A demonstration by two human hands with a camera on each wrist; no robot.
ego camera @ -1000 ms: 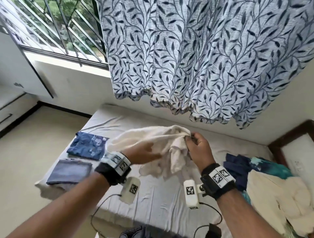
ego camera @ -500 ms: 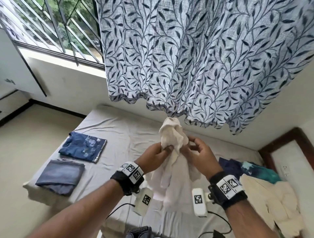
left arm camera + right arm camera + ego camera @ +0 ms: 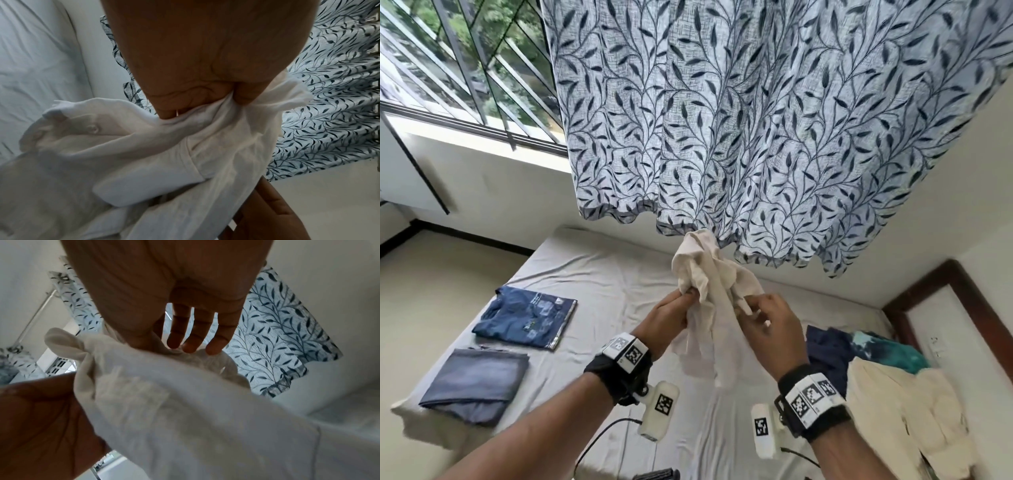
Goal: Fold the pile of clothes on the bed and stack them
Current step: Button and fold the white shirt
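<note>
Bed (image 3: pixel 619 274) under leaf-print curtain (image 3: pixel 756 120): white shirt (image 3: pixel 709 274) held up above it, bunched. Left hand (image 3: pixel 667 318) grips shirt w/ curled fingers; right hand (image 3: pixel 770 325) pinches it w/ thumb, other fingers straight. Unfolded pile (image 3: pixel 893 394) at right, two folded items far left.

No legible text anywhere.

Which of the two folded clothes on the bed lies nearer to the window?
The dark blue folded garment with the pale print on it. It lies farther up the bed, toward the window; the plain grey-blue folded one sits at the near edge.
</note>
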